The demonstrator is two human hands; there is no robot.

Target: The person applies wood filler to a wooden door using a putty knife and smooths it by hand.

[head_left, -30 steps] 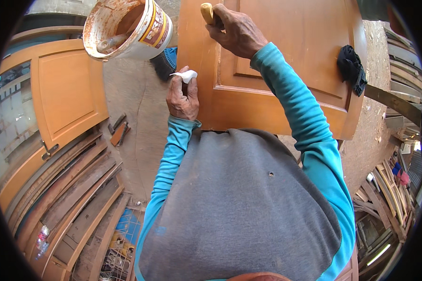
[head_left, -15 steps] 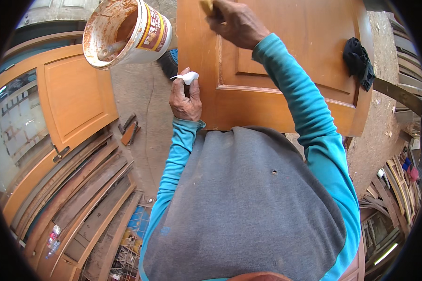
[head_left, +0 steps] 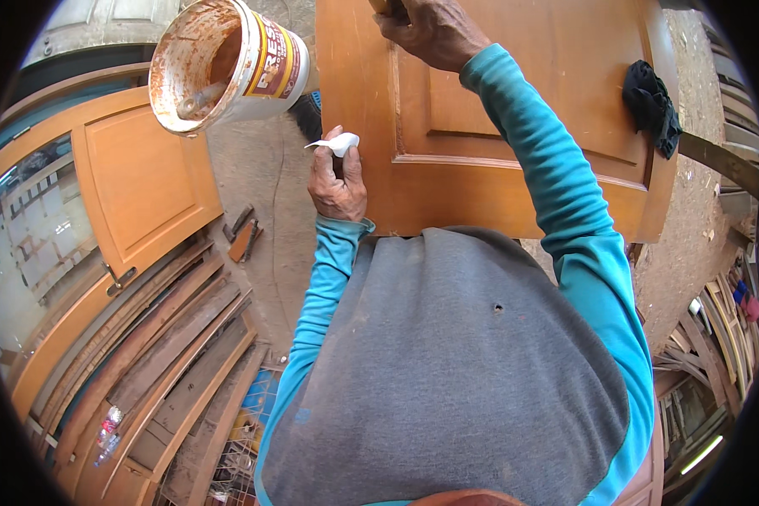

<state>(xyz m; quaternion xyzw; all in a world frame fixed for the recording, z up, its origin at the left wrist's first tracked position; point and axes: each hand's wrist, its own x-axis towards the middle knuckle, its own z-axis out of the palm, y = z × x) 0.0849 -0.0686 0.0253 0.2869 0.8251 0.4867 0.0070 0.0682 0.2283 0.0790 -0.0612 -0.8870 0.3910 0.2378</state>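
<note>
A brown panelled wooden door (head_left: 514,198) lies flat in front of me. My left hand (head_left: 339,192) is closed at its left edge, pinching a small white folded piece (head_left: 341,145), paper or thin plastic; I cannot tell which. Farther up, my right hand (head_left: 434,32) is over the door with fingers curled round a small tan object (head_left: 381,7). The frame's top edge cuts that object off, so its kind does not show. On the door's right edge rests a crumpled black cloth (head_left: 651,108).
A tilted white bucket (head_left: 266,63), smeared orange-brown inside, is at the upper left. Beside it is a dark bristled brush (head_left: 308,116). A hand plane (head_left: 244,240) lies on the floor. Another door (head_left: 148,173) leans at left above stacked boards (head_left: 185,337). Wood scraps (head_left: 721,333) pile at right.
My right hand has moved slightly up and right, taking the tan object partly out of view. My left hand keeps its pinch on the white piece. The whole view has shifted a little.
</note>
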